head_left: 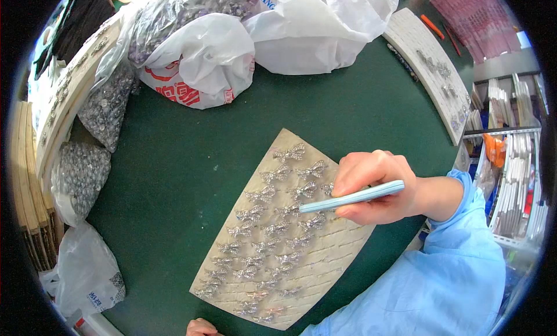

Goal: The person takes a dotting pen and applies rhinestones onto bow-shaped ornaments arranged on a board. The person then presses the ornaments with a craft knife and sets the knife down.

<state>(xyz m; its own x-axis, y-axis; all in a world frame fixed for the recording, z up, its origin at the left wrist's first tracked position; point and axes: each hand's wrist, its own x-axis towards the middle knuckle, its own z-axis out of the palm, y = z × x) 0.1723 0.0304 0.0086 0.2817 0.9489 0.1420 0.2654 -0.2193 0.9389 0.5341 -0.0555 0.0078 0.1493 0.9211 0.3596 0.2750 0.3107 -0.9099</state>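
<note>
My right hand (380,185) pinches a light blue stick-shaped tool (354,197), its tip over the bow-shaped pieces in the upper middle of a pale slotted board (342,243). Rows of silvery, sparkling bow-shaped pieces (275,227) stand on this board, which lies tilted on the green table. Slots without pieces show along its right side. My fingers hide a few pieces near the right edge. At the bottom edge of the view, only the curled fingers of my left hand (201,327) show, near the board's lower left corner. Whatever they hold is hidden.
White plastic bags (203,57) stand at the back. Clear bags of shiny beads (81,176) line the left, beside a curved board (75,98). Another board (429,63) with silvery pieces lies at the back right. Racks of stacked boards (513,179) stand right of the table (168,162).
</note>
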